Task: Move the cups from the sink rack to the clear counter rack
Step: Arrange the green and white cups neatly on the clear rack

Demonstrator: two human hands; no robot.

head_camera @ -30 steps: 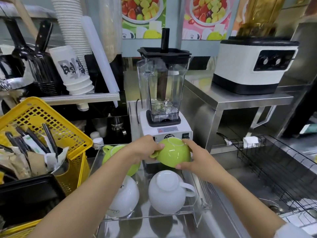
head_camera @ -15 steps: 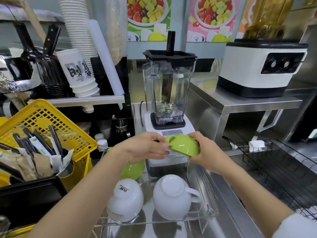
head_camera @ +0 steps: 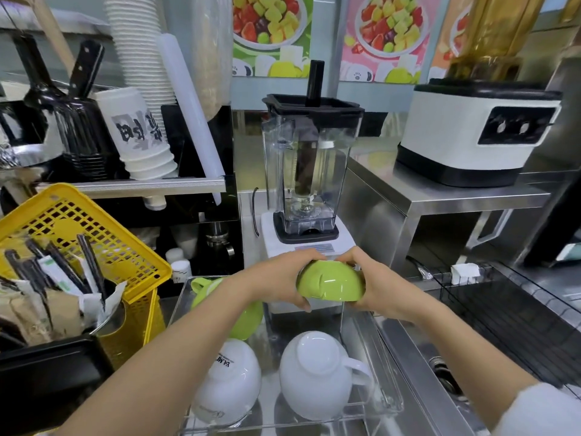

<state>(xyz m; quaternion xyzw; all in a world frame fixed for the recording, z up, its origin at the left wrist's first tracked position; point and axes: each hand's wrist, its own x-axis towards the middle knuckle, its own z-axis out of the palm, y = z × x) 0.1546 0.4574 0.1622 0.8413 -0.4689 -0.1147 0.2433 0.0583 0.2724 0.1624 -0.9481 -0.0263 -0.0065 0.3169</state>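
Both hands hold a green cup [head_camera: 330,284] upside down above the back right part of the clear counter rack [head_camera: 386,372]. My left hand [head_camera: 283,278] grips its left side and my right hand [head_camera: 374,287] its right side. Inside the rack, two white cups [head_camera: 229,382] [head_camera: 314,372] sit upside down at the front. A second green cup [head_camera: 245,319] lies behind the left white one, partly hidden by my left forearm. The black wire sink rack [head_camera: 503,309] is at the right and shows no cups.
A blender [head_camera: 308,171] stands right behind the clear rack. A yellow basket [head_camera: 103,240] with straws and packets sits at the left. A white machine [head_camera: 471,133] rests on a steel shelf at the right. Stacked paper cups [head_camera: 141,133] stand on the left shelf.
The green cup has turned from tilted to rim-down between both hands and stays over the rack's back right. The camera has dipped slightly.
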